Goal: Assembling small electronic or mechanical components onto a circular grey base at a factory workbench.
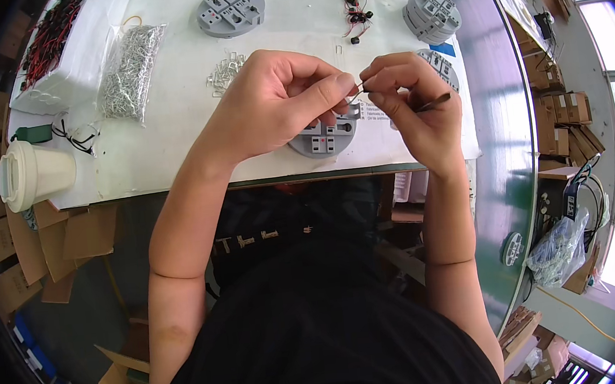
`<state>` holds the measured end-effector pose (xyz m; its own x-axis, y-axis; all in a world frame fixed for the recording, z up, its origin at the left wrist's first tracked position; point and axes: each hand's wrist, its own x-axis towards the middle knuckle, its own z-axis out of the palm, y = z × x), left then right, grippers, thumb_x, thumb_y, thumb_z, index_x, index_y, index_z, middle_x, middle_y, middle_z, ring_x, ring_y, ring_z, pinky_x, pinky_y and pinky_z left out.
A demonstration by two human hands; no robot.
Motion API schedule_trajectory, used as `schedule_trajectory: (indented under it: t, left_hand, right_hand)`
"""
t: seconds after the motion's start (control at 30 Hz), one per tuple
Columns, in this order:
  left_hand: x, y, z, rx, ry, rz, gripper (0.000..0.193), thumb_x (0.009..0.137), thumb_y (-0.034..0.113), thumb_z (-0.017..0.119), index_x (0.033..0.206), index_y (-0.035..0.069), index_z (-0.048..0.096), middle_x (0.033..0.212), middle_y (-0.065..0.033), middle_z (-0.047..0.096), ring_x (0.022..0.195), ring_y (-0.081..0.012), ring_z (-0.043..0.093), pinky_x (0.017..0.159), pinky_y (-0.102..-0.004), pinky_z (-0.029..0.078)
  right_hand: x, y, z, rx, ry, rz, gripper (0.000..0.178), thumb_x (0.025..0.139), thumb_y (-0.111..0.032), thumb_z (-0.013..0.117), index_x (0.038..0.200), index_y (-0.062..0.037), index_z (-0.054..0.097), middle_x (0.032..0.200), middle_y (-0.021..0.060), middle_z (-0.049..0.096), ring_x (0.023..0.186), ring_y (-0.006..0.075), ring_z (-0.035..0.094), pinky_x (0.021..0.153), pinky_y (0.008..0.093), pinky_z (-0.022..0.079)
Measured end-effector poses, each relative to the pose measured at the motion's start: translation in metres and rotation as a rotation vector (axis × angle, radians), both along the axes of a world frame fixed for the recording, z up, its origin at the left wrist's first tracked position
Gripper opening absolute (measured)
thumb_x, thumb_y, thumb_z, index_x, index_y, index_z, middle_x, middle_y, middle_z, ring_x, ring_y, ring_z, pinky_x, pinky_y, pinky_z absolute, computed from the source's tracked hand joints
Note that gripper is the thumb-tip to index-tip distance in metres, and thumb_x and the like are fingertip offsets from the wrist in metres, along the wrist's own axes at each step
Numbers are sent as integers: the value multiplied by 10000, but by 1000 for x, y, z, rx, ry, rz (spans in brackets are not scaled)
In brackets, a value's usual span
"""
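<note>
My left hand (pixel 280 102) is closed in a pinch, with thumb and forefinger on a thin wire (pixel 357 91) that has a reddish part. Facing it, my right hand (pixel 421 99) is also pinched at the wire's other end. A slim dark tool (pixel 438 102) lies across the right palm, its end sticking out beyond the fingers; its kind is hidden by the hand. Below both hands sits a round grey fixture (pixel 321 145) with square slots, partly covered by my left hand. Small bent metal clips (pixel 222 74) lie in a loose pile beyond my left wrist.
At the back stands another round grey fixture (pixel 231 13); a stack of them (pixel 433 15) is at right. Small black parts with red wires (pixel 357 17) lie between. Leftward are a bag of clips (pixel 134 72), a white box of wired parts (pixel 64 49) and a cream bucket (pixel 33 174).
</note>
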<state>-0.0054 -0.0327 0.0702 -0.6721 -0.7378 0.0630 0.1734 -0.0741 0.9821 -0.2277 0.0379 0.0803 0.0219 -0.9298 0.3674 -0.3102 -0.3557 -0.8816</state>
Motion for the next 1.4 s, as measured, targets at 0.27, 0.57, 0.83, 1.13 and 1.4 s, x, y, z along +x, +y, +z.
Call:
schedule_trajectory:
  t: [0.27, 0.57, 0.83, 1.13, 1.4]
  left_hand:
    - [-2, 12, 1, -49, -64, -14, 195, 1004, 128, 778, 1097, -43, 778, 909, -32, 760, 815, -54, 683, 718, -216, 560]
    - [-15, 20, -11, -215, -130, 133, 173, 1020, 103, 749, 1091, -54, 753, 924, -14, 758, 859, -45, 677, 753, -208, 540]
    - [-4, 18, -25, -121, -252, 51, 211, 969, 185, 786, 940, -23, 765, 782, -43, 707, 720, -119, 621, 681, -298, 518]
    - [-12, 29, -53, -835, -585, 306, 187, 897, 164, 805, 827, 10, 726, 1045, -112, 631, 1036, -342, 553, 923, -425, 507]
    - [-14, 34, -64, -803, -530, 363, 194, 881, 158, 831, 839, 29, 691, 1074, -97, 605, 1043, -322, 552, 950, -411, 476]
  right_hand:
    - [9, 17, 1, 84, 110, -120, 183, 886, 40, 793, 1038, -60, 780, 963, 4, 757, 691, 51, 535, 567, 233, 428]
    - [10, 13, -17, 19, 100, -129, 226, 892, 28, 784, 1096, -59, 741, 1029, 19, 722, 703, 79, 576, 570, 244, 439]
    - [3, 25, -23, -67, 339, -21, 291, 859, 84, 732, 1108, -62, 693, 1157, 65, 654, 756, 235, 679, 611, 346, 533]
    - [-1, 29, -26, 66, 872, 34, 261, 853, 30, 743, 1090, -44, 662, 1185, 71, 660, 777, 315, 700, 619, 389, 563]
    - [9, 32, -30, -62, 1058, -28, 119, 884, -35, 700, 989, -45, 644, 1039, 61, 647, 673, 248, 707, 537, 378, 540]
